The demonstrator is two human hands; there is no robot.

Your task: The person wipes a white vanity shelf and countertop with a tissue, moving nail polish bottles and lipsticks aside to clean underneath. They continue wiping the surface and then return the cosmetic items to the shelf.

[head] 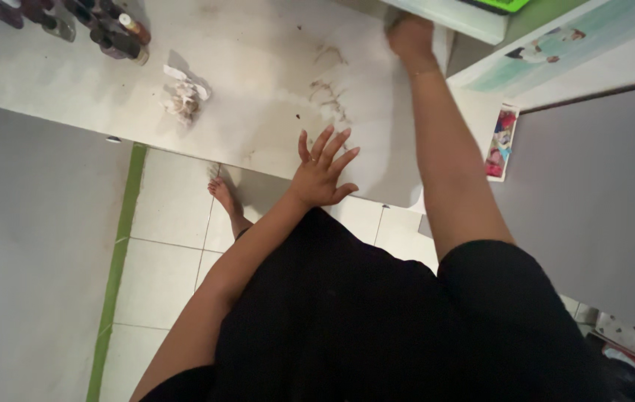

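- Pressing my left hand [323, 170] flat on the white table [258, 67], I have the fingers spread wide apart and the palm near the table's front edge; it holds nothing.
- My right hand [410, 37] is stretched out to the far side of the table, closed down on the surface right under the edge of a white box [451, 16]. The fingers look bunched together, but I cannot tell whether they grip a cloth or anything else, since the hand is blurred there.
- Brown smears [330, 89] streak the table between my two hands, nearer the right one.
- A crumpled tissue [183, 95] lies well to the left of my left hand, out on the tabletop.
- A cluster of small dark bottles [101, 26] stands at the far left corner of the table.
- A small colourful picture card [501, 141] hangs beside my right forearm, off the table's edge.
- My bare foot [222, 195] shows on the pale tiled floor [168, 246] below the table edge.
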